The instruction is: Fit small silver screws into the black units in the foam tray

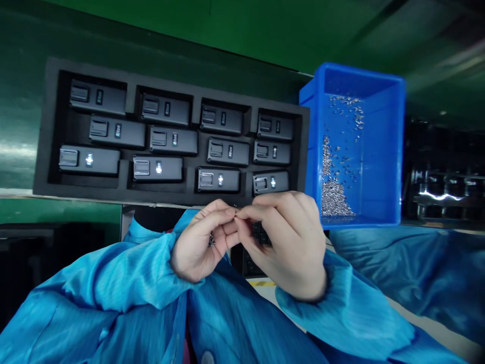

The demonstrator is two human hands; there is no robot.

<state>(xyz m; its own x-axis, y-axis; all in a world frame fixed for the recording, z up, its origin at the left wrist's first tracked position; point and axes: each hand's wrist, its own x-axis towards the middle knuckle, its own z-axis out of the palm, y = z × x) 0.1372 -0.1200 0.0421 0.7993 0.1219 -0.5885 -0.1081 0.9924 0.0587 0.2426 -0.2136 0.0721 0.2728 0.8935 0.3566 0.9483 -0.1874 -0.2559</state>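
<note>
Two bare hands meet over a tiny metal piece at the near edge of a black tray

The left hand point(200, 242) is turned palm up and half curled, cupping a few small silvery metal pieces point(211, 240); its thumb presses toward its forefinger. The right hand point(284, 235) arches in from the right, back upward, with thumb and forefinger pinched together on a tiny shiny metal piece point(236, 214) where the fingertips of both hands meet. Whether the left fingertips also grip it, I cannot tell. Both wrists emerge from the loose sleeves of a bright blue jacket point(235, 318).

Just beyond the hands lies a long rectangular black tray point(46, 131) with recesses, holding twelve dark grey, block-shaped devices point(223, 151) with white lettering, in three rows of four. Against its right end stands a deep blue plastic bin point(382, 151); loose silvery metal bits point(335, 199) are heaped in its near left corner and scattered farther up. A green surface point(227, 20) stretches across the far side. At the right, glossy black objects point(435, 197) sit in dimness, with rumpled blue cloth point(409, 273) nearer.
</note>
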